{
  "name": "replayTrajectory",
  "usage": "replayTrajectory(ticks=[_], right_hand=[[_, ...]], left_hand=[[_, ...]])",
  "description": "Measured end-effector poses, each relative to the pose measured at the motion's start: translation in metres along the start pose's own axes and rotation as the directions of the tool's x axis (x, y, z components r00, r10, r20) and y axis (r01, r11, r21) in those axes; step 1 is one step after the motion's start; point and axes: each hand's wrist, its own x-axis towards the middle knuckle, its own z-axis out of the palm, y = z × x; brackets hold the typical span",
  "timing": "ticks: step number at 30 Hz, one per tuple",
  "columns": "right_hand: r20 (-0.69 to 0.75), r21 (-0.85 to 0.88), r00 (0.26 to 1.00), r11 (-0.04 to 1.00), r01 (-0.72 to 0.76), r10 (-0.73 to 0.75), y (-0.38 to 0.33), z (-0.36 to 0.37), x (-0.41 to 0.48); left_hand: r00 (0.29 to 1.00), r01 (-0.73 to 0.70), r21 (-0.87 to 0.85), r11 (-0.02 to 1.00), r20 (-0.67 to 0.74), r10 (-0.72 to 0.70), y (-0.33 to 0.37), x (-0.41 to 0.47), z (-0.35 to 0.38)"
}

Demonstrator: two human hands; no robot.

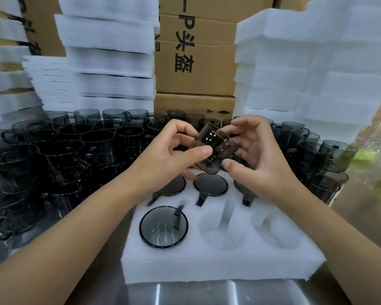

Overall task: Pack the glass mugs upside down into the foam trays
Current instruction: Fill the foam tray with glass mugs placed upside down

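The left hand [174,155] and right hand [255,159] grasp one smoky glass mug [216,148] tilted between them, fingers [201,150] curled round it, just above the foam tray [218,267] on the tabletop [207,291], where four mugs [163,226] sit upside down.

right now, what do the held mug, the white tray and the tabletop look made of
The mug: smoky grey glass, glossy; it is see-through with sharp highlights. The tray: white foam, matte, with fuzzy cut edges. The tabletop: probably brushed metal, judging by streaky reflections.
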Motion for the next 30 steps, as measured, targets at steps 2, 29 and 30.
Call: replayTrajectory(ticks=[2, 29, 30], right_hand=[[-0.005, 0.116, 1.0, 0.993, -0.019, 0.02, -0.001, -0.001, 0.002], [-0.133, 0.571, 0.908, 0.78, -0.258, 0.397, -0.002, -0.017, 0.012], [-0.133, 0.571, 0.907, 0.779, -0.259, 0.399, -0.002, -0.017, 0.012]], left_hand=[[1.0, 0.003, 0.042, 0.999, 0.018, -0.003, -0.001, 0.0, -0.001], [0.916, -0.177, 0.505, 0.845, 0.397, -0.046, 0.03, -0.028, 0.021], [0.925, -0.179, 0.508, 0.842, 0.378, -0.032, 0.031, -0.028, 0.021]])
